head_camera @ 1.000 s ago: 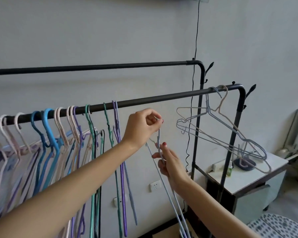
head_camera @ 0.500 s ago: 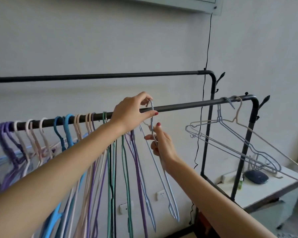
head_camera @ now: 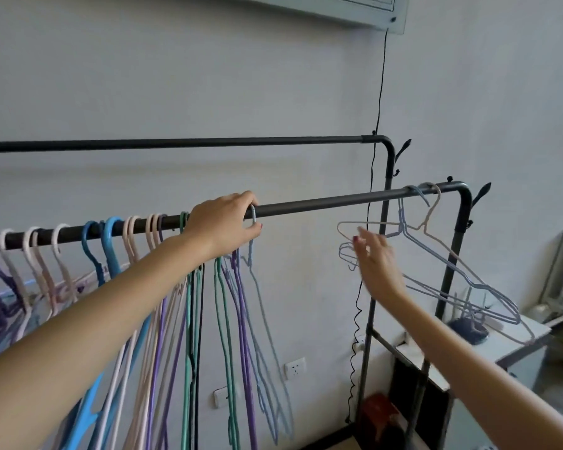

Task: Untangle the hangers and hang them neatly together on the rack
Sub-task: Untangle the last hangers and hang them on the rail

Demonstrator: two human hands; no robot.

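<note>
A black rack has a near bar (head_camera: 322,204) and a far bar (head_camera: 208,143). Several coloured hangers (head_camera: 111,241) hang in a row on the near bar's left half. My left hand (head_camera: 223,224) grips the hook of a light-blue wire hanger (head_camera: 264,319), which sits on the bar at the right end of that row. Two tangled wire hangers (head_camera: 436,251), one light blue and one beige, hang at the bar's right end. My right hand (head_camera: 376,258) is open with spread fingers, just left of and in front of the tangled pair, holding nothing.
A black cable (head_camera: 376,157) runs down the wall behind the rack. A white side table (head_camera: 533,332) with a dark object (head_camera: 468,328) stands at the right under the tangled hangers. Wall sockets (head_camera: 294,368) sit low on the wall.
The light-blue hanger went up onto the near bar. My right hand let go of it and moved right toward the tangled pair. The view tilted upward.
</note>
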